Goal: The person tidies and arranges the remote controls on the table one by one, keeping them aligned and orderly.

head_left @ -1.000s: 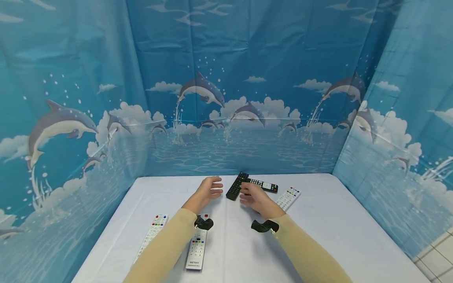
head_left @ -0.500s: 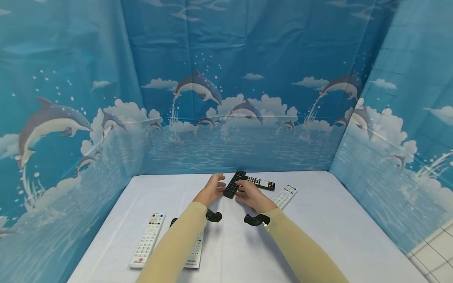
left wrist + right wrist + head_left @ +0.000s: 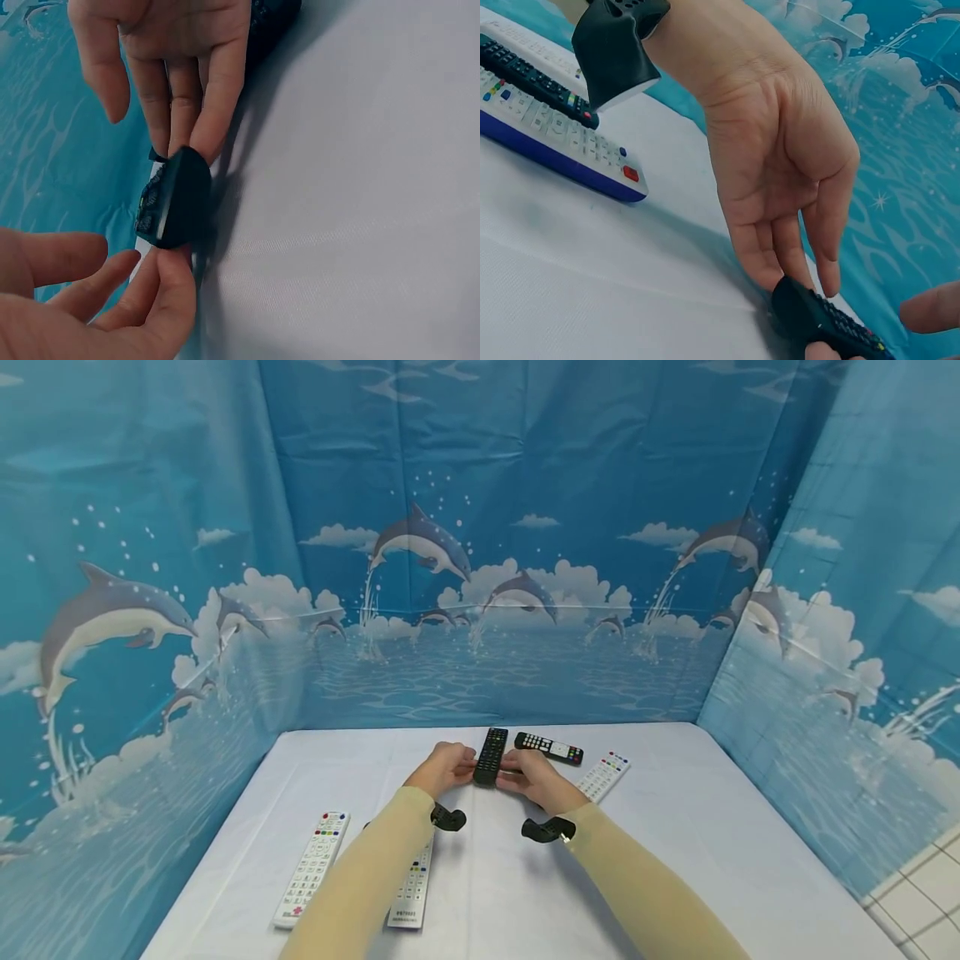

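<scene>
A black remote control (image 3: 491, 756) stands between my two hands near the back of the table. My left hand (image 3: 444, 768) touches its left side with the fingertips; my right hand (image 3: 536, 779) meets its right side. In the left wrist view, the long fingers of both hands reach the lower edges of the remote from opposite sides, and both thumbs stay apart from it. Its buttoned face tilts toward the backdrop there. From the right wrist, the left hand (image 3: 780, 161) shows its palm, its fingers extended down to the remote's end.
Another black remote (image 3: 550, 748) lies behind the right hand, with a white remote (image 3: 604, 775) beside it, partly covered. Left of centre lie a white remote (image 3: 311, 870) and a silver one (image 3: 411, 885) partly under the left sleeve. A dolphin-print curtain (image 3: 480, 668) walls the white table.
Both hands have closed in on the black remote from either side. It has turned to point more straight ahead and come away from the other black remote.
</scene>
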